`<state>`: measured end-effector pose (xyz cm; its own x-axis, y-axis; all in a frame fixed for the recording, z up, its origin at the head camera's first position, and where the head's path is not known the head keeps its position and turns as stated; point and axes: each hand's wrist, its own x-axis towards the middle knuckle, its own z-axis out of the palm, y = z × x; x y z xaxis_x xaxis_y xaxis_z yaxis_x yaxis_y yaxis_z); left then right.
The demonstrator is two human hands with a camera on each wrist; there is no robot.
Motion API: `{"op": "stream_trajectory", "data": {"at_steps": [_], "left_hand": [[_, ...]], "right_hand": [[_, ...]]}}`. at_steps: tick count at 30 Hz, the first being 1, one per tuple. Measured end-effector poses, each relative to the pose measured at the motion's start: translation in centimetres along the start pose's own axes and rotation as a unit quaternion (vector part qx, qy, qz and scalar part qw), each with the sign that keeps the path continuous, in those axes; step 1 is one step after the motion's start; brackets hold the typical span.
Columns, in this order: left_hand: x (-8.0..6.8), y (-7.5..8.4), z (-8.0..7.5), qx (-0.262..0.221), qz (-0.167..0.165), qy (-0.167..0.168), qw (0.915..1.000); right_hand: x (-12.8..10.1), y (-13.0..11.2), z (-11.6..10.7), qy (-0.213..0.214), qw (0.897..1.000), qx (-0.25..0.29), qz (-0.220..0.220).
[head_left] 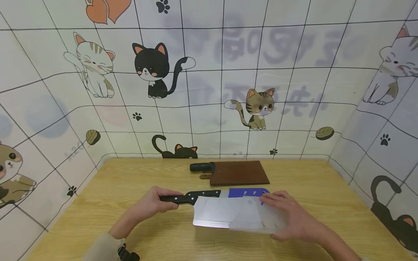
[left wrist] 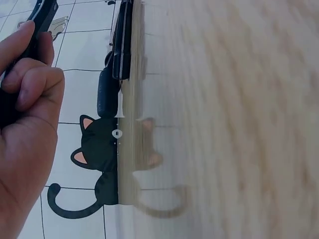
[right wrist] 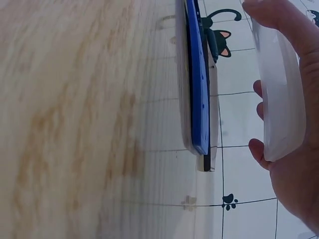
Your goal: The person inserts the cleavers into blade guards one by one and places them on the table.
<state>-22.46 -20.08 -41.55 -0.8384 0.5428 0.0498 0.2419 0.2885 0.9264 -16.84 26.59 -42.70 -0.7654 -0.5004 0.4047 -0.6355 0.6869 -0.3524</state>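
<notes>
Now, at the table: you hold a cleaver [head_left: 209, 210] over the wooden table [head_left: 130, 188], its broad blade flat and facing up toward you.
Left hand: your left hand [head_left: 153, 203] is clenched round the black handle [head_left: 183, 198]; the left wrist view shows the fingers [left wrist: 35, 84] curled on it.
Right hand: your right hand [head_left: 287, 217] grasps a clear plastic sheath [head_left: 258, 217], thumb and fingers wrapped round its far end; the sheath covers the outer part of the blade.
Cleaver's place: near the front edge of the table, between your two hands, just clear of the wood as far as the views tell.
Behind it: a blue knife guard [head_left: 249, 192] lies flat on the table just past the blade, and a brown cutting board [head_left: 238, 173] with a second black-handled knife [head_left: 202, 167] sits farther back, near the cat-patterned wall [head_left: 209, 90].
Risk: the sharp edge runs along the side nearest you, and part of it is bare; I judge that a sheath tilted against the blade could jam, and a hard push to free it could bring your right fingers onto that edge.
Second risk: a loosened hold on the handle would let the heavy blade drop onto the table.
</notes>
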Motion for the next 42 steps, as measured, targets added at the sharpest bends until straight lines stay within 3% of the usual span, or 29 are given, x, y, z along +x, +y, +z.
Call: {"op": "stream_trajectory", "data": {"at_steps": [9, 18, 23, 28, 34, 37, 42], "left_hand": [[0.6, -0.5, 0.3, 0.038, -0.008, -0.054, 0.9978], [1.1, -0.5, 1.4, 0.003, -0.006, -0.018, 0.9998], [0.8, -0.3, 1.1, 0.004, 0.001, -0.033, 0.9995], [0.6, -0.1, 0.6, 0.024, 0.02, -0.056, 0.9979], [0.6, 0.5, 1.4, 0.003, -0.009, -0.031, 0.9995], [0.6, 0.8, 1.9, -0.003, -0.006, -0.018, 0.9998], [0.3, 1.0, 1.8, 0.0, 0.004, -0.036, 0.9993]], "right_hand": [[-0.4, -1.0, 0.2, -0.075, 0.997, 0.011, -0.002], [0.1, -1.2, 0.7, -0.036, 0.998, -0.004, 0.051], [0.1, -1.4, 0.7, -0.02, 1.0, -0.017, 0.018], [0.0, -1.7, 0.9, -0.042, 0.999, -0.013, -0.016], [0.5, -2.2, 1.3, -0.034, 0.999, -0.029, 0.011], [0.8, -2.3, 1.3, -0.024, 0.999, -0.028, 0.023], [0.8, -2.4, 1.3, -0.017, 1.0, -0.021, -0.005]]}}
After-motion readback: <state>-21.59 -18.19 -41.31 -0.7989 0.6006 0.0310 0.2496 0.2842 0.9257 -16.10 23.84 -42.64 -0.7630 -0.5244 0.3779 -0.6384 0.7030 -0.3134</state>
